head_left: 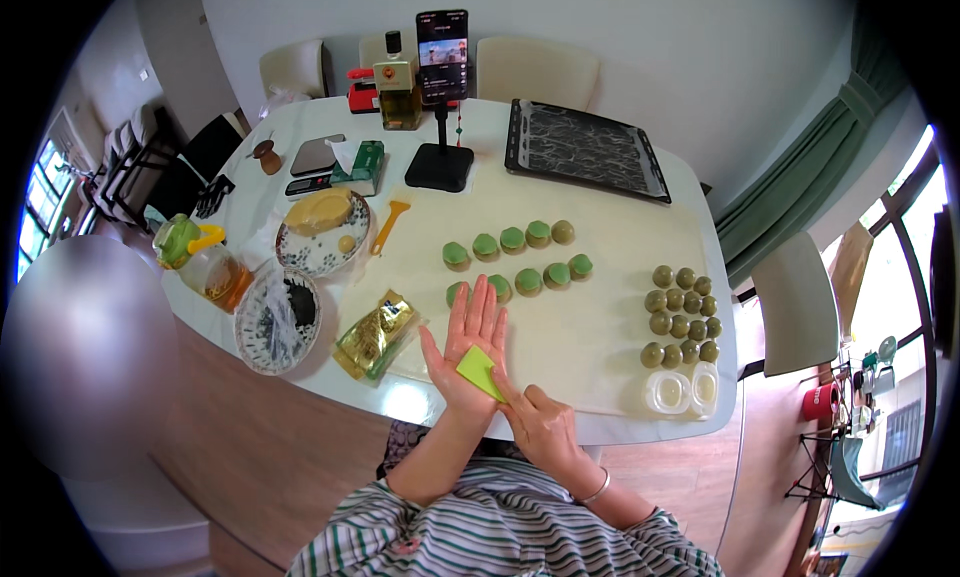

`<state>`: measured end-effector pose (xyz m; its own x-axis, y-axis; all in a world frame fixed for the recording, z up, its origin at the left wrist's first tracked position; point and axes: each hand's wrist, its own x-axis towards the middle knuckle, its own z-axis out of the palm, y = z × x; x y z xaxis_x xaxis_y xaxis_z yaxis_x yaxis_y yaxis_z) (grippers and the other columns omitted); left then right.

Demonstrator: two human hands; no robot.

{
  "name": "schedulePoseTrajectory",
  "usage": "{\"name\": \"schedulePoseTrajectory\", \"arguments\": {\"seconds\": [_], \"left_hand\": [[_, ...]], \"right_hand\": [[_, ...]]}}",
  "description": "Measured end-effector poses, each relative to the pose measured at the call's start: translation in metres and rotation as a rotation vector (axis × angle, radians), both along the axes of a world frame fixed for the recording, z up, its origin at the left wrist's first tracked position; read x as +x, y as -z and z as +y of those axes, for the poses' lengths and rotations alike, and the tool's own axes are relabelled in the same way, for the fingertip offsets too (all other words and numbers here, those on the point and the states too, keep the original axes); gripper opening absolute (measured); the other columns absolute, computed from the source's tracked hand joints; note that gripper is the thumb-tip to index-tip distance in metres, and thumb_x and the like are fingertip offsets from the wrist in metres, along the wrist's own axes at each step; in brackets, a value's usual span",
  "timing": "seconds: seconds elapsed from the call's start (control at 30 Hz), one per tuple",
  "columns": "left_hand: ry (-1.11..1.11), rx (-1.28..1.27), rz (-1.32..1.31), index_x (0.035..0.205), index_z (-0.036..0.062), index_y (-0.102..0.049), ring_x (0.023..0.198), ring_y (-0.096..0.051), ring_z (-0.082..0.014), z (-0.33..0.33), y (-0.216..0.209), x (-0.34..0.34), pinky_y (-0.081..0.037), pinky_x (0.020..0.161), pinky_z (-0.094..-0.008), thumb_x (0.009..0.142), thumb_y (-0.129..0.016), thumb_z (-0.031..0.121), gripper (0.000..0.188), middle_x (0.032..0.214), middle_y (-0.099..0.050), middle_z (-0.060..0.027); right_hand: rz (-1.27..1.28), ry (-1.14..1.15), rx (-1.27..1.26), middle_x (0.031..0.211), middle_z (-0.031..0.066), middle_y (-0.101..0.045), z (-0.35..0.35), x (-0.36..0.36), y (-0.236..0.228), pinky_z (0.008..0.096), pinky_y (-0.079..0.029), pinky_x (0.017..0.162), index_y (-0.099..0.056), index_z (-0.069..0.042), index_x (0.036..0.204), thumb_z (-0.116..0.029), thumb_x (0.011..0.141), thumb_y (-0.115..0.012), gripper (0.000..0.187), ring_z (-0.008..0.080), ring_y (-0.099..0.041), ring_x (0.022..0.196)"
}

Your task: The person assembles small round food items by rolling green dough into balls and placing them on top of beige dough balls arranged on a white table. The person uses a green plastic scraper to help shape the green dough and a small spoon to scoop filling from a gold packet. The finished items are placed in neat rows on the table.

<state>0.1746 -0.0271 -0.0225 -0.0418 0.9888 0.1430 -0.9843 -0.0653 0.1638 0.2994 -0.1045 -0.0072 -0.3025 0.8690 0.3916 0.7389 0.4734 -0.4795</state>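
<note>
My left hand [468, 352] is open, palm up and fingers spread, above the near side of the table. Across its palm lies a flat, straight-edged lime-green piece [480, 370]; I cannot tell what it is made of. My right hand [545, 427], its other fingers curled, grips the piece's lower right edge with the index finger stretched along it. Just beyond stand two rows of brownish-green balls, most topped with a green cap [528, 281]. My left fingertips partly hide the nearest ones. Left of my hands lies a gold-and-green packet [376, 335].
Plain balls [680, 300] stand at the right, by clear plastic containers [668, 392]. Farther off are a black baking tray [585, 152], phone stand [440, 167] and bottle [398, 92]. An orange spatula [391, 227], plate of yellow dough [320, 215], covered bowl [262, 322] and jug [205, 262] are left.
</note>
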Motion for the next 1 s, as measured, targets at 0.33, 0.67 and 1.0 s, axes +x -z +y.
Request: {"name": "schedulePoseTrajectory", "arguments": {"seconds": [0.33,0.67,1.0], "left_hand": [[0.151,-0.098,-0.361,0.155,0.0037,-0.026,0.151,-0.024,-0.0255,0.005,-0.007,-0.012,-0.021,0.125,-0.0448,0.101,-0.038,0.058,0.078,0.163,-0.027,-0.0128],[0.211,-0.098,-0.571,0.153,-0.0009,-0.027,0.151,-0.024,-0.0277,0.008,-0.022,-0.015,-0.020,0.125,-0.0465,0.103,-0.042,0.048,0.072,0.162,-0.028,-0.0139],[-0.294,0.243,0.593,0.157,0.0071,-0.023,0.154,-0.012,-0.0311,-0.018,-0.011,0.021,-0.006,0.126,-0.0455,0.107,-0.027,0.048,0.064,0.165,-0.017,-0.0202]], "right_hand": [[-0.176,-0.097,0.008,0.063,0.0047,-0.047,-0.012,0.038,-0.012,0.0367,-0.044,0.044,-0.059,-0.023,0.140,-0.025,0.088,-0.072,0.054,0.0216,-0.051,0.046],[-0.284,0.201,-0.056,0.092,0.0108,-0.058,0.016,0.083,0.015,0.0415,-0.050,0.074,-0.064,-0.014,0.134,-0.016,0.088,-0.070,0.046,0.0262,-0.060,0.085],[0.650,-0.379,-0.234,0.163,0.0298,-0.006,0.002,-0.015,-0.005,0.0505,-0.008,0.123,-0.012,0.008,0.156,-0.069,0.096,-0.038,0.101,0.0428,-0.005,0.153]]}}
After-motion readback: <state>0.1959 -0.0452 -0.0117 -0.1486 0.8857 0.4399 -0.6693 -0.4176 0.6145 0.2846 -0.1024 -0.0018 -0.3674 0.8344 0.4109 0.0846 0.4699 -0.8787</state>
